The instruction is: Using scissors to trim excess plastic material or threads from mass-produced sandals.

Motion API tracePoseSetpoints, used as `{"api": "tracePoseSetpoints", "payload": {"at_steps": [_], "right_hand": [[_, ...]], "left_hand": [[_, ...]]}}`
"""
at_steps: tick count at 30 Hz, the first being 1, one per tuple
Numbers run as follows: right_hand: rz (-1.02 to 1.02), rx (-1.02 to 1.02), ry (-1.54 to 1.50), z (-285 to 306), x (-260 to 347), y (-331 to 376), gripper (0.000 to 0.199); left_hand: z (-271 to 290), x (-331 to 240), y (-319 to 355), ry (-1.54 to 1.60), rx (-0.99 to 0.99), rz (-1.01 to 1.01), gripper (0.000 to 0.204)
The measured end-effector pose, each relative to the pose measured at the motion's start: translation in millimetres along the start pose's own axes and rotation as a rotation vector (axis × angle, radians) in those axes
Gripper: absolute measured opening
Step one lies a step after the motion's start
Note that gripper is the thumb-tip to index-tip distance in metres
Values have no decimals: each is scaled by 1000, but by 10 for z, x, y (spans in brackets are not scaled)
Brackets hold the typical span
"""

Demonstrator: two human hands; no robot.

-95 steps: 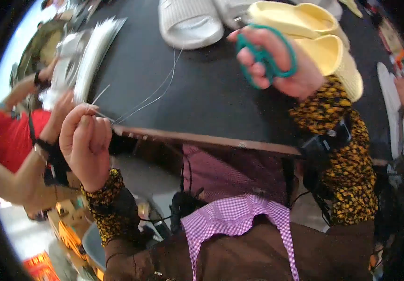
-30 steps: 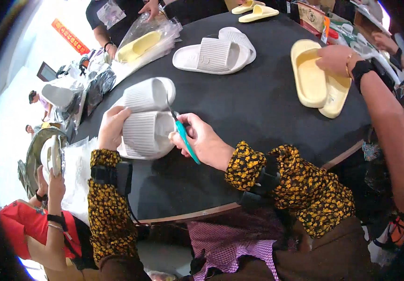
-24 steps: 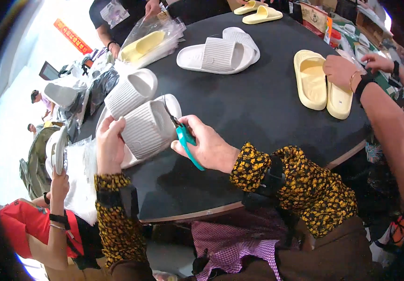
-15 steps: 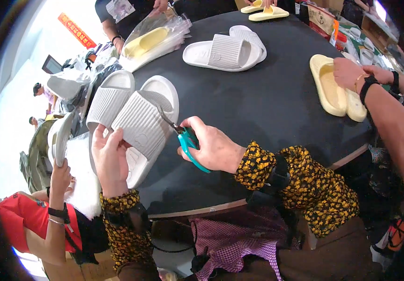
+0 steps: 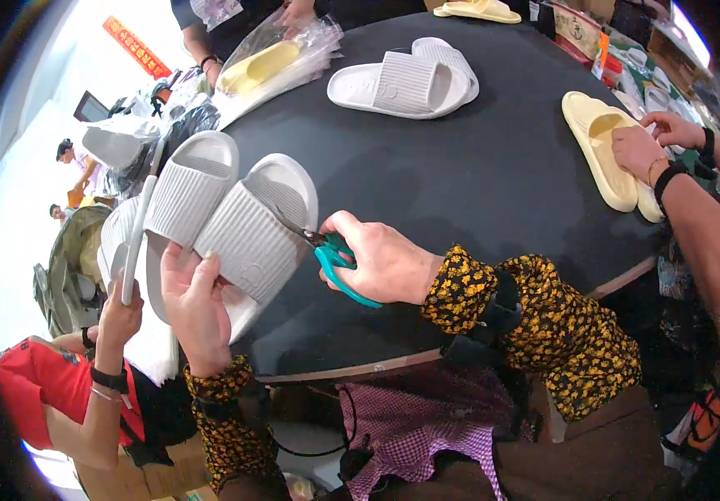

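Note:
My left hand (image 5: 195, 305) holds a pair of pale grey ribbed slide sandals (image 5: 226, 219) from below, tilted up over the near left edge of the round black table (image 5: 460, 159). My right hand (image 5: 376, 260) grips green-handled scissors (image 5: 330, 255), whose dark blades touch the right edge of the nearer sandal. Both forearms wear a black sleeve with a yellow flower print.
A second grey sandal pair (image 5: 410, 79) lies at the far middle. Another person's hands (image 5: 648, 142) rest on a yellow sandal pair (image 5: 606, 146) at the right. Bagged yellow sandals (image 5: 272, 63) sit far left. A person in red (image 5: 84, 367) stands at the left holding a stack of bags.
The view dropped from a thread held low at the table edge. My left hand picked up the grey sandals and tilted them up, and the scissors came to their edge.

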State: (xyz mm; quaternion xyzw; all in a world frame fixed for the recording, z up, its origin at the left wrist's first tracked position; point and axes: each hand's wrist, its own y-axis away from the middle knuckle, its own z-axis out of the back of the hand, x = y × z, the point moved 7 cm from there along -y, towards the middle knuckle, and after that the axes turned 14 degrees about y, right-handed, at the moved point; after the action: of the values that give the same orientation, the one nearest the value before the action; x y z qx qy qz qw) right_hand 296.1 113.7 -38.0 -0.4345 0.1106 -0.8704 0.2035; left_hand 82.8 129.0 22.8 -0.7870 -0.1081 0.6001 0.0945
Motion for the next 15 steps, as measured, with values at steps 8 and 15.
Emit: {"api": "tracePoseSetpoints", "payload": {"at_steps": [8, 15], "right_hand": [[-2, 21, 40, -10, 19, -17, 41], [17, 5, 24, 14, 20, -10, 39]], "left_hand": [[-78, -18, 119, 16, 9, -39, 52], [-105, 15, 169, 6, -8, -18, 53]]}}
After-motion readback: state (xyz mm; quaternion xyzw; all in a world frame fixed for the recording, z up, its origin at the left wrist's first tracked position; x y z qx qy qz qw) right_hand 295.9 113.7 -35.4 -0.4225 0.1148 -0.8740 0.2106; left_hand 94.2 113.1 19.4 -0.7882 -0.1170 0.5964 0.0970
